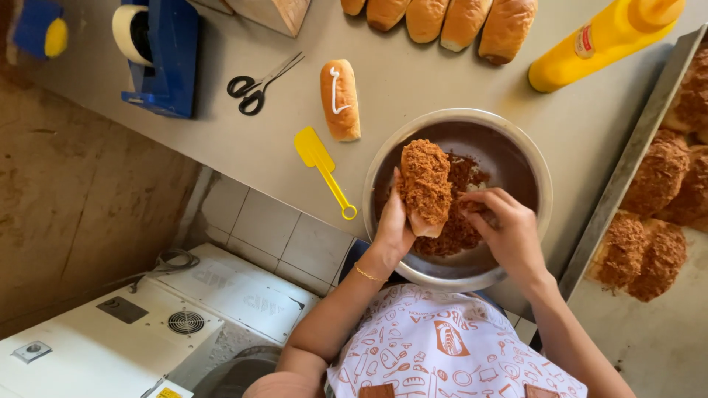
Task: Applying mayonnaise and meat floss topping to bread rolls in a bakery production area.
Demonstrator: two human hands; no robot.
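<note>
At frame centre, the left hand (393, 225) holds a floss-coated bun (425, 184) over a steel bowl (527, 158) of brown meat floss (456, 232). The right hand (509, 232) pinches floss beside it. Upper centre lie a cream-striped bun (340, 99), a yellow spatula (322, 168) and black scissors (258, 85); coated buns (641, 247) fill a tray (627, 169) at right.
</note>
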